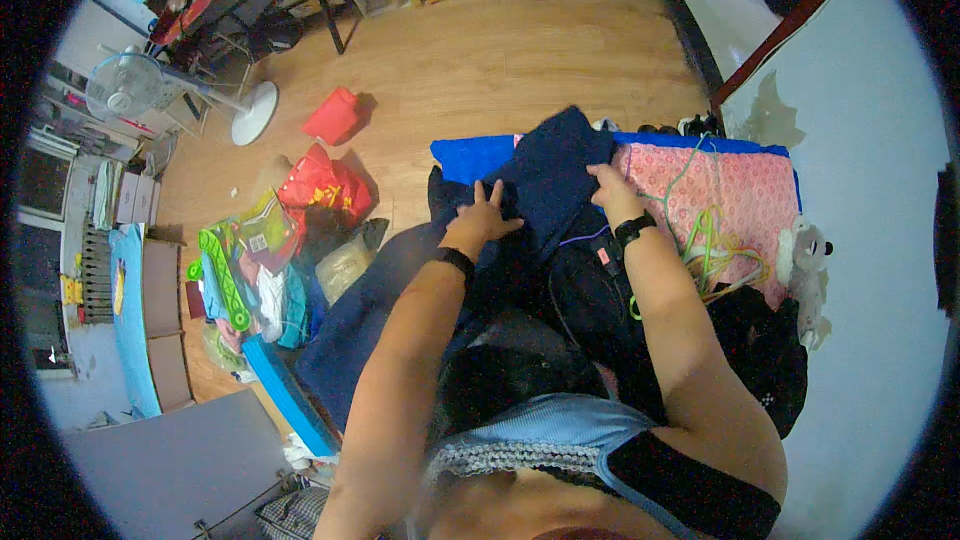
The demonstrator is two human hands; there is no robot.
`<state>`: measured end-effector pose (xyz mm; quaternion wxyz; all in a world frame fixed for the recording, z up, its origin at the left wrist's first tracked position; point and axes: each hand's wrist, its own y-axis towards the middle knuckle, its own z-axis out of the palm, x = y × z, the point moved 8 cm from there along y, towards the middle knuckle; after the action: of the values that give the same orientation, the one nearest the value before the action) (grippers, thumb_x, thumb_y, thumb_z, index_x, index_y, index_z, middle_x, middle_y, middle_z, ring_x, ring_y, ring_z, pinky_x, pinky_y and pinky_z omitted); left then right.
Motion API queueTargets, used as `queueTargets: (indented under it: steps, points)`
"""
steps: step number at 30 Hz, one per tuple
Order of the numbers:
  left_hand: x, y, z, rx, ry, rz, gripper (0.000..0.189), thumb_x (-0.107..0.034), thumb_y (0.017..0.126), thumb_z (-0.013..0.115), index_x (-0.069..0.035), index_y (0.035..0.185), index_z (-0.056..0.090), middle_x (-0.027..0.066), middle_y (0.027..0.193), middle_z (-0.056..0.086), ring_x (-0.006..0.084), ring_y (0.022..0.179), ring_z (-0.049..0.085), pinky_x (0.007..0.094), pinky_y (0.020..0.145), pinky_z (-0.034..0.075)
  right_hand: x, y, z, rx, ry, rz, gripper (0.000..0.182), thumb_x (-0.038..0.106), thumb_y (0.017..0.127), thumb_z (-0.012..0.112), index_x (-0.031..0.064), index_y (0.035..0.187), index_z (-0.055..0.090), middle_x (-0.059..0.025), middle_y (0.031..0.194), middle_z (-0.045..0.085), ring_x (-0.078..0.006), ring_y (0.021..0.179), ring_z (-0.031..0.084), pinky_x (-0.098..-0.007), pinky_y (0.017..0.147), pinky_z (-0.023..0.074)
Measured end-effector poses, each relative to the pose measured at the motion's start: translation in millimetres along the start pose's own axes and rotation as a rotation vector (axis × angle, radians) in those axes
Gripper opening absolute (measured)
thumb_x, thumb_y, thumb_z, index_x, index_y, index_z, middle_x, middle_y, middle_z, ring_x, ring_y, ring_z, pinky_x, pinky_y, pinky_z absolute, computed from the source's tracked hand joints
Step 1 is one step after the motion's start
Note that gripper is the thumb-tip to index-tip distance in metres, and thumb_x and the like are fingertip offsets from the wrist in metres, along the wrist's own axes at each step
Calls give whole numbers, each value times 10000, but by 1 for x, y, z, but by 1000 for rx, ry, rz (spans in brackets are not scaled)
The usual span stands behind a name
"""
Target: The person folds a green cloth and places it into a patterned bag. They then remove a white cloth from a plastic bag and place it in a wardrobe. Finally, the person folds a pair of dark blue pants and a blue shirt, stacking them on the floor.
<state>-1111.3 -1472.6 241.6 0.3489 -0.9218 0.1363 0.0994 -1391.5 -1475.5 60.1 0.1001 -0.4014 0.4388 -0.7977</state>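
Observation:
A dark navy garment (555,172) is spread before me over the edge of a bed with a pink patterned cover (750,187) and a blue border. My left hand (484,217) rests on the cloth with its fingers apart. At the garment's right edge is my right hand (613,191), thumb and fingers close to the cloth; whether it pinches the fabric cannot be told. Beside my right forearm lie several coloured clothes hangers (709,255). Black clothing (765,352) lies to the right of my arm, and more dark fabric lies between my arms.
Red bags (326,184) and a pile of clothes and plastic packets (281,292) lie on the wooden floor at left. A white standing fan (255,114) is at upper left. A plush toy (808,262) sits against the right wall. A blue-edged board (289,394) is at lower left.

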Motion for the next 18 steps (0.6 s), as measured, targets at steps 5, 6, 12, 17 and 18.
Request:
queueTargets:
  steps: [5, 6, 12, 17, 18]
  points:
    - [28, 19, 39, 70, 42, -35, 889, -583, 683, 626, -342, 1394, 149, 46, 1480, 44, 435, 1316, 78, 672, 928, 240, 10, -59, 57, 21, -19, 16, 264, 51, 786, 515, 35, 1047, 545, -122, 1050, 593, -270, 912, 575, -398, 799, 462]
    - [6, 22, 43, 90, 70, 39, 911, -570, 695, 622, -292, 1406, 125, 116, 1469, 75, 462, 1293, 141, 624, 967, 241, 19, -41, 37, 110, 46, -31, 255, 66, 798, 523, 28, 1050, 540, -124, 1031, 595, -265, 896, 576, -388, 779, 466]
    - [-7, 26, 66, 302, 110, 97, 1001, -581, 717, 590, -75, 1406, 69, 267, 1421, 92, 455, 1256, 252, 480, 1028, 256, 73, -147, 142, 324, -405, -577, 321, 124, 833, 529, -4, 1125, 497, -138, 1063, 586, -242, 942, 561, -345, 820, 452]
    - [-22, -8, 54, 173, 146, 387, 982, -588, 745, 548, -7, 1388, 85, 225, 1428, 137, 378, 1280, 257, 415, 1063, 212, 32, -294, 244, 748, -1073, -942, 494, 21, 735, 500, 3, 1224, 440, -170, 1168, 544, -287, 1090, 507, -353, 935, 388]
    - [-40, -10, 55, 142, 156, 536, 972, -585, 757, 536, 5, 1384, 86, 219, 1427, 153, 364, 1284, 257, 406, 1069, 201, 10, -305, 245, 883, -1092, -1131, 546, -21, 698, 479, 22, 1241, 434, -181, 1204, 514, -292, 1130, 477, -351, 964, 364]
